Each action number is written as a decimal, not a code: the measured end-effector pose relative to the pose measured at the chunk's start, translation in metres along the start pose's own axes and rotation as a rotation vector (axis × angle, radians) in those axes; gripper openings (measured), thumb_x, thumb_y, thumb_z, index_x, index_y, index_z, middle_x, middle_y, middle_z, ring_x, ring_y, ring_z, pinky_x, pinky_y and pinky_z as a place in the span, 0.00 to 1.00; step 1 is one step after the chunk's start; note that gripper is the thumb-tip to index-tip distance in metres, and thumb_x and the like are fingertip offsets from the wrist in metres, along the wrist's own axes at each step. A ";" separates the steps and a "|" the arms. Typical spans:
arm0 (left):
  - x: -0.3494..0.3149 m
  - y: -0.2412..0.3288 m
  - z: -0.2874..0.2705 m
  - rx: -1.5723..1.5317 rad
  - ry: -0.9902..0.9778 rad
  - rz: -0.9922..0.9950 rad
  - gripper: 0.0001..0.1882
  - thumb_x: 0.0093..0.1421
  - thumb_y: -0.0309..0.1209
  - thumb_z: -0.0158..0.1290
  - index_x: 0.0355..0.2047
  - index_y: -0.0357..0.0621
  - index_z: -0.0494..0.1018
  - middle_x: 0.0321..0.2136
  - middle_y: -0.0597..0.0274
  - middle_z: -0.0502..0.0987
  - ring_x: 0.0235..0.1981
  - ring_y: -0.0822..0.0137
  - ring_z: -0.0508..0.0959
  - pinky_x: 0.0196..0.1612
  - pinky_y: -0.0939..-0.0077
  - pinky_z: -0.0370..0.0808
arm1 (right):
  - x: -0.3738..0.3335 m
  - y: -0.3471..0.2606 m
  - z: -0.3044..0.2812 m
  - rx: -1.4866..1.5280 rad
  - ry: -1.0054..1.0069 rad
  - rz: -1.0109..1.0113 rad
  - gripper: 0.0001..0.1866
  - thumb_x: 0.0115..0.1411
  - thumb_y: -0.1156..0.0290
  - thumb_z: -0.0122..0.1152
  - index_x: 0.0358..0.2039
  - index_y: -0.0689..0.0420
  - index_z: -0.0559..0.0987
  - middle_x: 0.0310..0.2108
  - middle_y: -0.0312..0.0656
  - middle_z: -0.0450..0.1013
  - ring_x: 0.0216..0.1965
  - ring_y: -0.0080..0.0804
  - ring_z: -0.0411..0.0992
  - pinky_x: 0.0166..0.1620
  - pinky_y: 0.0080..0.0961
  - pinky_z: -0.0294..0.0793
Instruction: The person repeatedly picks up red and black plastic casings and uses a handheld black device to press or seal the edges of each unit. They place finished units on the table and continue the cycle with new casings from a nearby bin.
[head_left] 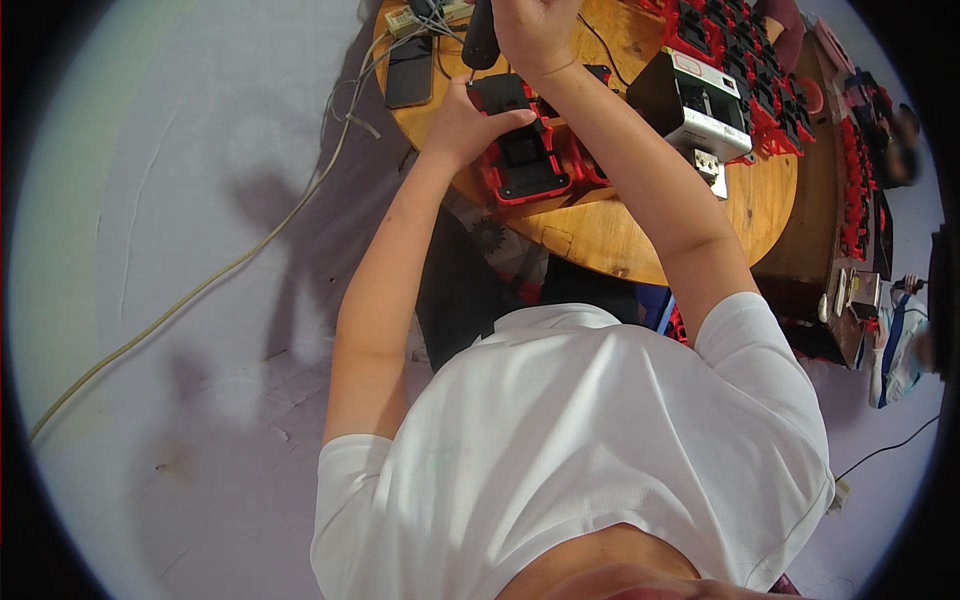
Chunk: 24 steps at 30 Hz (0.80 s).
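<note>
My left hand (466, 128) grips a red-and-black plastic housing (528, 165) by its left side, the thumb stretched over its top face. At the top edge of the picture my right hand (535, 35) is closed around a black-bodied screwdriver (481, 42), which stands nearly upright. Its thin bit points down at the housing's far left corner, close to my left fingers. Whether the bit touches a screw is too small to tell. The upper part of the screwdriver and some right-hand fingers are cut off or hidden.
The round wooden table (610, 235) carries a white-and-black boxy device (705, 110) on the right and a dark phone (409, 72) on the left. Several red-and-black housings (770, 85) are stacked at the far right. A pale cable (255, 250) runs along the wall.
</note>
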<state>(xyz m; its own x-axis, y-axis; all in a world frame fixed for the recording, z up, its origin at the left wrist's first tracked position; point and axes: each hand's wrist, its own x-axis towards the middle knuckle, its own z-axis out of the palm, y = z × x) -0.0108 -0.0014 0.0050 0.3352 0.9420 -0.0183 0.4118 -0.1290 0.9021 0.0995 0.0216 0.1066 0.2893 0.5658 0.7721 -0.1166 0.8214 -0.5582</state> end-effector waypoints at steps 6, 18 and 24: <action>-0.004 0.005 0.000 -0.037 0.001 -0.003 0.53 0.37 0.47 0.73 0.56 0.29 0.59 0.45 0.50 0.76 0.46 0.62 0.78 0.50 0.71 0.75 | -0.007 0.007 -0.003 -0.158 -0.051 0.001 0.16 0.62 0.66 0.61 0.41 0.58 0.64 0.26 0.31 0.65 0.24 0.17 0.62 0.25 0.14 0.62; 0.002 0.007 -0.006 0.072 -0.071 -0.074 0.49 0.36 0.51 0.73 0.50 0.31 0.65 0.46 0.49 0.76 0.47 0.60 0.78 0.50 0.72 0.74 | 0.010 0.011 -0.009 0.011 -0.036 0.099 0.13 0.64 0.65 0.58 0.39 0.57 0.65 0.24 0.34 0.67 0.22 0.20 0.66 0.24 0.18 0.67; 0.017 0.028 0.011 0.908 0.332 0.729 0.45 0.44 0.58 0.66 0.48 0.31 0.67 0.43 0.47 0.76 0.47 0.54 0.76 0.49 0.61 0.74 | 0.043 -0.057 -0.076 -0.195 0.015 0.099 0.15 0.64 0.60 0.60 0.36 0.57 0.67 0.22 0.31 0.67 0.18 0.15 0.64 0.21 0.17 0.64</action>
<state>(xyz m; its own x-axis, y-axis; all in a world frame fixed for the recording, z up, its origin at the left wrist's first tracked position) 0.0152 0.0073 0.0255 0.5573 0.5742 0.5998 0.7064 -0.7075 0.0209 0.1910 -0.0068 0.1483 0.3000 0.6409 0.7066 0.0405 0.7314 -0.6807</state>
